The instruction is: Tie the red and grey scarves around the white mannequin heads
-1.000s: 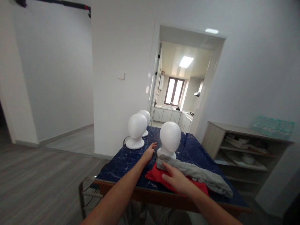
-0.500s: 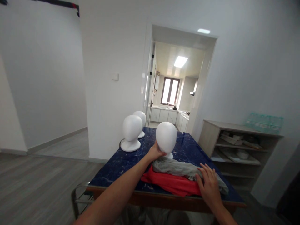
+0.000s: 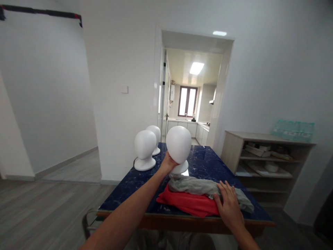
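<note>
White, matte and smooth: one faceless mannequin head [image 3: 178, 144], egg-shaped on a narrow neck with a flared round base, was held by the left hand [image 3: 168, 163]. The left grip was closed around the neck from the near side, fingers wrapped under the chin curve; the head tilted slightly, and its base appeared raised just off the table [image 3: 135, 184], above the far end of the cloths.

Two further heads of the same make stood upright on the table's far left part: the nearer second head [image 3: 144, 149] on its disc base, and a third head [image 3: 154, 137] just behind it, partly hidden.

Table: rectangular, with a glossy dark blue top veined in white like marble and a brown wooden edge.

Grey scarf [image 3: 200, 186]: thin, crumpled, soft fabric, lying in a long rumpled band across the near right part of the table. It rested on a red cloth [image 3: 191, 203], which was smoother, flat and folded, with its corners showing beneath.

Right hand [image 3: 229, 205]: laid flat, palm down, fingers spread, pressing on both cloths where grey met red; its grip was open and held nothing.

Pale wooden shelf unit [image 3: 262, 159] stood against the right wall, with mixed items on its boards.
</note>
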`<state>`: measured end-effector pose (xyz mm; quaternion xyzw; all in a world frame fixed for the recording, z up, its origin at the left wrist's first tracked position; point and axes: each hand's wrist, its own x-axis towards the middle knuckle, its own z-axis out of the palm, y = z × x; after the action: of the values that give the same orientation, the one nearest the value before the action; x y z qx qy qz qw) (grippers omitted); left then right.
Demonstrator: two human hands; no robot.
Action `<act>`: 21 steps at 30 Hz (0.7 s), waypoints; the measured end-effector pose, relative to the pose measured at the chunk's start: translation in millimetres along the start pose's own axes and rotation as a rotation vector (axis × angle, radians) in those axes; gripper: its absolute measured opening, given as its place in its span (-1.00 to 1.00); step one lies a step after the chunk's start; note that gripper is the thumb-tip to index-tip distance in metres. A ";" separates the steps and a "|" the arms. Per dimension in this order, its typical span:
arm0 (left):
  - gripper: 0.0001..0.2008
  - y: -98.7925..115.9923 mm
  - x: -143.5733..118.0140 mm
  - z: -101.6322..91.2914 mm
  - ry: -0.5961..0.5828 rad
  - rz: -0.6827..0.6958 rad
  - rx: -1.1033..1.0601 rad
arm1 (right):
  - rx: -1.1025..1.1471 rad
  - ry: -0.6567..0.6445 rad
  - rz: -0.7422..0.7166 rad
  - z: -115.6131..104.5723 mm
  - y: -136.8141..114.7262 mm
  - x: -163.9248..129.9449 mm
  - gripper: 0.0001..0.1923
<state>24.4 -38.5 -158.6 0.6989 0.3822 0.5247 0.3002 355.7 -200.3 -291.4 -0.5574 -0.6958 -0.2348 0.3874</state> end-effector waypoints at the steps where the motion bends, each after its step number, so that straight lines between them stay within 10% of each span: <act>1: 0.12 5.8 -3.1 -11.2 0.029 0.024 -0.003 | 0.001 0.004 -0.003 -0.2 -0.8 0.0 -0.47; 7: -0.02 15.6 -56.7 -103.5 0.087 0.044 0.201 | -0.015 0.019 -0.017 -0.2 -3.8 0.8 -0.47; 14: -0.11 -20.1 -142.7 -222.7 0.103 -0.156 0.354 | -0.008 0.028 -0.024 4.7 -0.7 -0.7 -0.47; 21: -0.04 -31.2 -167.6 -248.6 0.141 -0.264 0.351 | -0.023 0.023 -0.035 3.9 -0.5 -1.4 -0.47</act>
<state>-248.2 -159.9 -201.8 0.6459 0.5758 0.4539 0.2127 354.2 -198.3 -294.7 -0.5468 -0.6982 -0.2557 0.3848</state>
